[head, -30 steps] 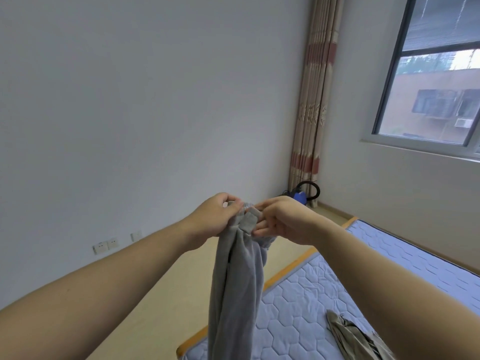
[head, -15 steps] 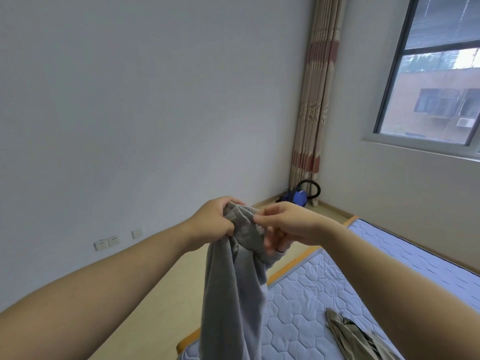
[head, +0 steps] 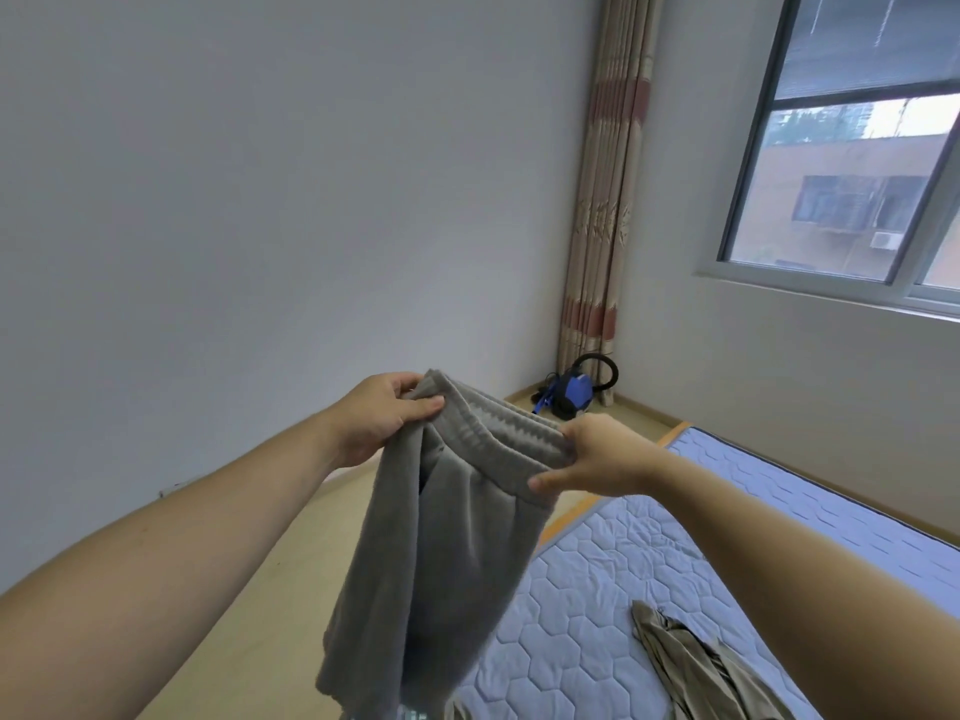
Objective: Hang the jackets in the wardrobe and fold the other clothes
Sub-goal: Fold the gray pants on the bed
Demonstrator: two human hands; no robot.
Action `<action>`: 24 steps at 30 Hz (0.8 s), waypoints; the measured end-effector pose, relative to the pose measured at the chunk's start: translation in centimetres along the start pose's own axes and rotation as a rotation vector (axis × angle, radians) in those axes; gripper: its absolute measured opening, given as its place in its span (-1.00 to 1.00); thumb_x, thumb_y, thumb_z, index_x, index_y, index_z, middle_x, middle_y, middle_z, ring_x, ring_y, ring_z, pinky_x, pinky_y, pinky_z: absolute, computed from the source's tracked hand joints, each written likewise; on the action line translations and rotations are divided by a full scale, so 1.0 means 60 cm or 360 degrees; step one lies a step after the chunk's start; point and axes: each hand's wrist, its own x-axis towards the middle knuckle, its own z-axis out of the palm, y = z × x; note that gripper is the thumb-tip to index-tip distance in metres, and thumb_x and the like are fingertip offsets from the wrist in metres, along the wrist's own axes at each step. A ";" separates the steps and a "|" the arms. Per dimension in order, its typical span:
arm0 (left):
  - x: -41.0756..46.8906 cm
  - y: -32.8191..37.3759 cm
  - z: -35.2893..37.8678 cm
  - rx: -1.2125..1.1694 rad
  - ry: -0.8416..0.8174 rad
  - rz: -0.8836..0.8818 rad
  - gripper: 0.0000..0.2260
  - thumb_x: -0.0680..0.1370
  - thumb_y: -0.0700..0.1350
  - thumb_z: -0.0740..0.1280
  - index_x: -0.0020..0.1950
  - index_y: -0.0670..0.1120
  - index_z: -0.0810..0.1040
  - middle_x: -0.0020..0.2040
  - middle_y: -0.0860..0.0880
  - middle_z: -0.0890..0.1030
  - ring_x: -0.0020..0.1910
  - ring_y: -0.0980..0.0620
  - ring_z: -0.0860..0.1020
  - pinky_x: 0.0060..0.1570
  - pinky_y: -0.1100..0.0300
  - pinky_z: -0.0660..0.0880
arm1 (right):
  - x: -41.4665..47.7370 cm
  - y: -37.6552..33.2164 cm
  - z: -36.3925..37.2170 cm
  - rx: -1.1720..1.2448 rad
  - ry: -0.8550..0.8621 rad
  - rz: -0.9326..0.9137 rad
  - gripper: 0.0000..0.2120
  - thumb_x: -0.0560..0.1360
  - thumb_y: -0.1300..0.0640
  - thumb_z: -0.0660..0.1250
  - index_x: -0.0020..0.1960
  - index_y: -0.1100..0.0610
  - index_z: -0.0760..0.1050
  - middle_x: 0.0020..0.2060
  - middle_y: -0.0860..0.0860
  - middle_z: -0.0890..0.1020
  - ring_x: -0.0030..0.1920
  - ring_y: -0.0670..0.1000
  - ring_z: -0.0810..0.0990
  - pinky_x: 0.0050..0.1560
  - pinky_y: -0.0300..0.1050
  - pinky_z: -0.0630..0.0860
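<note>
A pair of grey fleece trousers [head: 447,553] hangs in the air in front of me, above the corner of the mattress. My left hand [head: 382,415] grips the left end of the elastic waistband. My right hand [head: 597,462] pinches the waistband's right end, thumb underneath. The waistband is stretched out between the two hands and the legs hang straight down, out of view at the bottom. An olive-brown garment [head: 696,667] lies crumpled on the mattress at the lower right.
A light blue quilted mattress [head: 623,589] with a wooden edge lies on the floor to the right. A blue vacuum cleaner [head: 571,392] sits in the far corner beside a striped curtain [head: 602,200]. A window [head: 857,148] is on the right wall. Beige floor spreads to the left.
My hands have drawn apart, the right one sliding rightward along the waistband. The bunched trousers have opened out, with the waistband spread between both hands.
</note>
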 end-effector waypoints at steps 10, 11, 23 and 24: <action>0.038 -0.029 0.023 0.0601 -0.0238 0.0006 -0.83 0.50 -0.21 0.52 0.06 -0.08 0.64 -0.08 0.02 0.72 -0.04 0.01 0.65 -0.09 0.18 0.52 | -0.086 0.002 -0.027 0.0279 0.0093 0.0059 -0.80 0.40 0.01 0.52 -0.13 -0.13 0.50 -0.24 -0.14 0.62 -0.24 -0.10 0.64 -0.33 -0.26 0.51; 0.044 -0.033 0.036 0.0641 -0.0288 0.0001 -0.84 0.50 -0.21 0.52 0.03 -0.07 0.63 -0.14 0.03 0.69 -0.11 0.02 0.61 -0.16 0.16 0.49 | -0.101 0.008 -0.023 0.0286 0.0109 0.0100 -0.79 0.40 0.02 0.52 -0.14 -0.11 0.48 -0.26 -0.13 0.62 -0.26 -0.10 0.63 -0.33 -0.25 0.51; 0.063 -0.086 0.326 0.0378 -0.1107 -0.0185 -0.80 0.52 -0.37 0.44 0.08 -0.20 0.52 0.02 -0.20 0.62 -0.02 -0.18 0.69 -0.08 0.00 0.66 | -0.396 0.083 0.019 0.0115 0.0425 0.0737 -0.80 0.48 0.15 0.43 -0.10 0.07 0.39 -0.21 0.04 0.57 -0.28 0.05 0.65 -0.27 0.11 0.65; 0.053 -0.089 0.353 0.0357 -0.1152 -0.0202 -0.79 0.52 -0.38 0.43 0.11 -0.21 0.52 0.05 -0.22 0.62 0.00 -0.18 0.69 -0.05 -0.01 0.66 | -0.424 0.091 0.024 0.0071 0.0453 0.0802 -0.79 0.47 0.15 0.43 -0.12 0.05 0.37 -0.22 0.02 0.57 -0.27 0.06 0.64 -0.24 0.14 0.65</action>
